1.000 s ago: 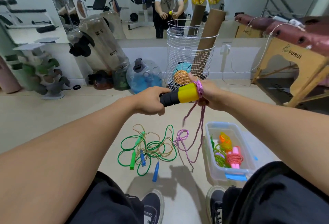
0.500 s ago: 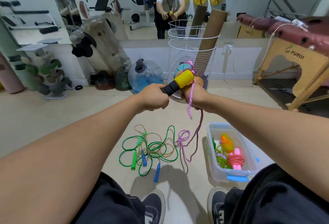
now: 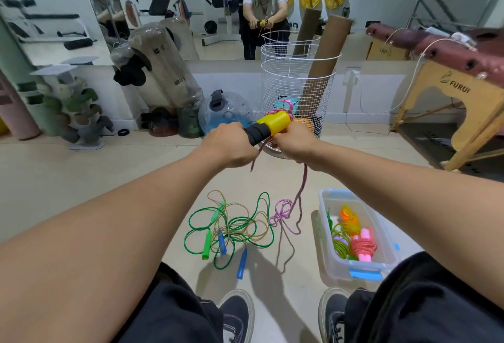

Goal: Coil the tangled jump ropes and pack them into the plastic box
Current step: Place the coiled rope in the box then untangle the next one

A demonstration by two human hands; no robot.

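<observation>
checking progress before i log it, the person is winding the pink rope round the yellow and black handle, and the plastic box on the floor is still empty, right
Not quite: the plastic box is not empty. The head view shows coiled ropes already in it, orange, green and pink. The rest holds: the left hand grips the handle by its black end, and the right hand holds the pink rope at its yellow end.

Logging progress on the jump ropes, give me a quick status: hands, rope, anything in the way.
Left hand grips black-and-yellow handle; right hand pinches purple rope. Purple rope knotted near floor. Green rope uncoiled. Plastic box part-filled.
</observation>
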